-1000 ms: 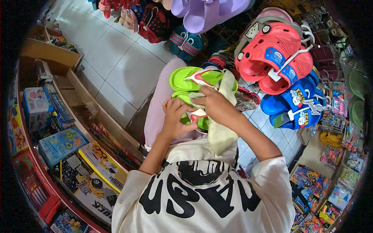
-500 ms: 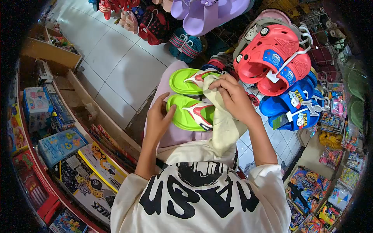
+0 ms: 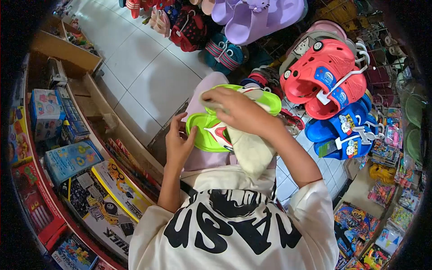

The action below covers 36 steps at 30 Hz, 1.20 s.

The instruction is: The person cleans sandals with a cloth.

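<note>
Right hand (image 3: 243, 112) has moved from the strap side to the toe end of the far green sandal (image 3: 272, 100), fingers bent over it; can't tell if they grip the cloth (image 3: 253, 152). Left hand (image 3: 178, 140) open, thumb at the near green sandal's (image 3: 201, 138) toe rim. Both sandals on pink trousers (image 3: 196, 100), side by side.

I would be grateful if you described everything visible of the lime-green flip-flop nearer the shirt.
The nearer flip-flop has a smooth, rubbery-looking lime-green sole and V-shaped white-and-red straps. It lies face-up over pale purple trousers, beside its mate, toe toward the left hand, whose thumb overlaps its edge. A cream cloth hides the heel end.
</note>
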### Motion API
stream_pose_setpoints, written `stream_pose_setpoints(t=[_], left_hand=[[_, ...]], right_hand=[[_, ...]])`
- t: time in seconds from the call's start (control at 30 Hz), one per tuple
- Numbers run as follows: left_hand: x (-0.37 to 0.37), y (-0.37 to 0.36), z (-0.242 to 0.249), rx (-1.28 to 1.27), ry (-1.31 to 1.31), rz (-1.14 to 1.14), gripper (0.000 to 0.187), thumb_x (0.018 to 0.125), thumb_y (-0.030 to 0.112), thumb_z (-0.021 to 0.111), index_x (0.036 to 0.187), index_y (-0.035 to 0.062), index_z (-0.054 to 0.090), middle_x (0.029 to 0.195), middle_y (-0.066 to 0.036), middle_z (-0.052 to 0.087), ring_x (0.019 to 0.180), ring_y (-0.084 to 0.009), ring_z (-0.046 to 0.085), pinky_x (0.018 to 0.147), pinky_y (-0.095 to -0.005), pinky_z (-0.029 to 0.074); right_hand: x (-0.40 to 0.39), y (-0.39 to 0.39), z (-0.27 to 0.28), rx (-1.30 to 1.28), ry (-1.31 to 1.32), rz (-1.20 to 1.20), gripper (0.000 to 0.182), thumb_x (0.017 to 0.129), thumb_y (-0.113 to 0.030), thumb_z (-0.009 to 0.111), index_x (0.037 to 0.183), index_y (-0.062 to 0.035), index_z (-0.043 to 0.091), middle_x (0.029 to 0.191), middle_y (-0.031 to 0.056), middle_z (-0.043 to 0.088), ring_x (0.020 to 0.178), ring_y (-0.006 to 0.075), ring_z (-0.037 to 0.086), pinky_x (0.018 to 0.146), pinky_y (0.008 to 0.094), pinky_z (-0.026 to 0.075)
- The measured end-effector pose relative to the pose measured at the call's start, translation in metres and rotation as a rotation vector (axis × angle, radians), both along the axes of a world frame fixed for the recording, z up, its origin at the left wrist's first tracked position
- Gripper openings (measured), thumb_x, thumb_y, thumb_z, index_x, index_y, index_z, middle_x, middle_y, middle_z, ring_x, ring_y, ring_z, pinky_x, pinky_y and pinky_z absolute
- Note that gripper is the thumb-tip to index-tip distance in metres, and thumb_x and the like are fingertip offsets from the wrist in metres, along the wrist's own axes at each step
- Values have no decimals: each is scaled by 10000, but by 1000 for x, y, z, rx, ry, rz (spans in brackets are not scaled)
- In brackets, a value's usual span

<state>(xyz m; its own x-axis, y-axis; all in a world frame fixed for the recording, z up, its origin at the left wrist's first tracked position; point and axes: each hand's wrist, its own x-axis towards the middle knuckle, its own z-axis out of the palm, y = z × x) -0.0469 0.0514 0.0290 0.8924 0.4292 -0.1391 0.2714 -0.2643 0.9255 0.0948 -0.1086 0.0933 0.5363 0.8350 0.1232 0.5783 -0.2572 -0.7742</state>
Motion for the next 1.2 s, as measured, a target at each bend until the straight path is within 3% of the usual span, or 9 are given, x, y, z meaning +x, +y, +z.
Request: stream_pose_setpoints(t=[0.17,0.27,0.4,0.43,0.63,0.73,0.83,0.93,1.2], left_hand=[[-14,11,-41,-93,52,-17,302,812,109,715,1073,-10,620,818,-66,631,651,-104,574,594,-236,470],[-14,1,-25,18,-47,22,233,815,109,716,1000,-13,647,817,-77,636,653,-97,580,582,-235,468],[-12,-1,-25,364,-54,-88,283,793,167,708,1023,20,635,1044,-106,602,989,-224,551,867,-357,426],[-15,3,-34,217,29,-109,451,784,274,694,1159,53,573,1262,-148,490,1219,-326,408,1044,-471,267],[-11,2,-34,521,70,-28,896,791,430,666,1455,42,205,1541,-227,59,1420,-441,-49,1020,-676,-112],[-14,0,-42,494,16,-5,942,809,422,656,1470,11,124,1548,-237,-29,1411,-451,-105,997,-685,-142],[-12,0,-46,463,-45,-15,947,817,417,651,1465,-3,104,1545,-245,-24,1414,-452,-83,1003,-673,-147],[-10,0,-45,420,-47,-17,954,815,415,654,1458,-27,106,1541,-254,-9,1419,-442,-70,1009,-658,-155],[-12,0,-42,411,-19,13,997,784,420,684,1464,-19,100,1540,-247,36,1431,-412,-35,1032,-631,-145]], right_hand=[[-17,29,-54,-264,-157,143,248,771,-72,576,1006,-18,633,1061,127,556,1036,300,512,906,401,438],[-25,20,-50,-276,-348,81,165,763,-81,596,892,-17,675,1078,109,551,1026,294,496,888,402,444],[-17,9,-34,-399,-308,102,151,755,-70,604,868,-6,682,1115,104,530,1030,300,484,902,411,434],[-15,9,-35,-395,-245,82,160,754,-69,606,878,-4,683,1131,102,528,1035,288,483,923,414,418],[-29,12,-48,-195,-319,64,188,750,-46,591,914,-40,684,1099,84,554,1046,271,494,925,395,409],[-23,6,-30,-418,-223,155,236,745,-35,583,961,-55,675,1090,70,574,1073,266,497,924,398,399],[-21,3,-39,-387,-162,82,260,731,-28,582,973,-57,673,1079,57,583,1073,251,499,904,405,395],[-18,12,-37,-104,-241,-24,245,720,-26,581,942,-61,681,1036,47,590,1024,236,510,863,389,393],[-21,8,-30,-481,-218,142,247,720,-53,584,941,-68,694,1051,35,605,1019,218,512,846,364,376]])
